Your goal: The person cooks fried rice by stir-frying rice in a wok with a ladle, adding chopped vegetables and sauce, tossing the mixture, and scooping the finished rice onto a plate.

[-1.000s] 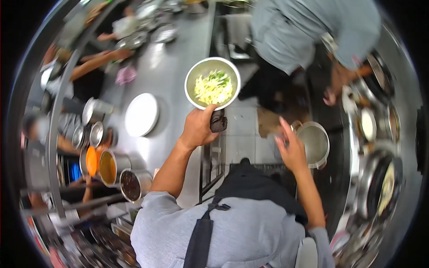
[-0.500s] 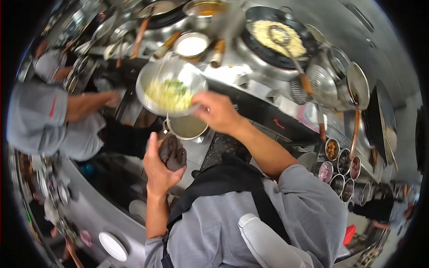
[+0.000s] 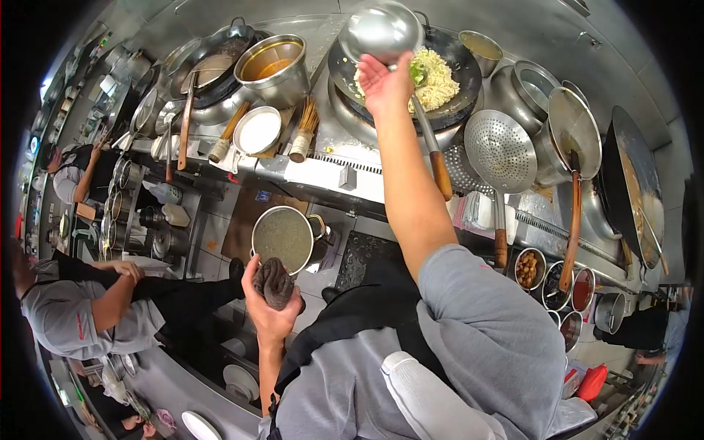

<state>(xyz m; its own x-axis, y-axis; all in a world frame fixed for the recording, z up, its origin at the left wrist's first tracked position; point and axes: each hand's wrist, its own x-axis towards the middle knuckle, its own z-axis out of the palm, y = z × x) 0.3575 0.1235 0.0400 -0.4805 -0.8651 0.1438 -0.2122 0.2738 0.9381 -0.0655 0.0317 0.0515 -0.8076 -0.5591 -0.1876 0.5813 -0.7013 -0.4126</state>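
My right hand [image 3: 387, 86] is stretched out over the stove and holds a tipped metal bowl [image 3: 380, 31] by its rim, the underside of the bowl facing me. Beneath it sits a black wok [image 3: 469, 70] with pale yellow food [image 3: 438, 82] and some green pieces [image 3: 417, 72]. A ladle with a wooden handle [image 3: 439, 174] rests in the wok. My left hand [image 3: 273, 317], lower and nearer my body, is wrapped round a crumpled dark cloth [image 3: 274, 284]. The bowl's inside is hidden from view.
A pot of greenish liquid [image 3: 283, 239] stands below the stove edge. Left of the wok are a pot of amber liquid [image 3: 273, 62] and a white bowl [image 3: 257, 130]. A perforated strainer [image 3: 501, 150] lies at the right. A co-worker [image 3: 88, 312] is at the left.
The view has turned toward the stove. The bowl, first in my left hand, passed to my right hand and is now tipped over the wok. The green pieces now show in the wok.
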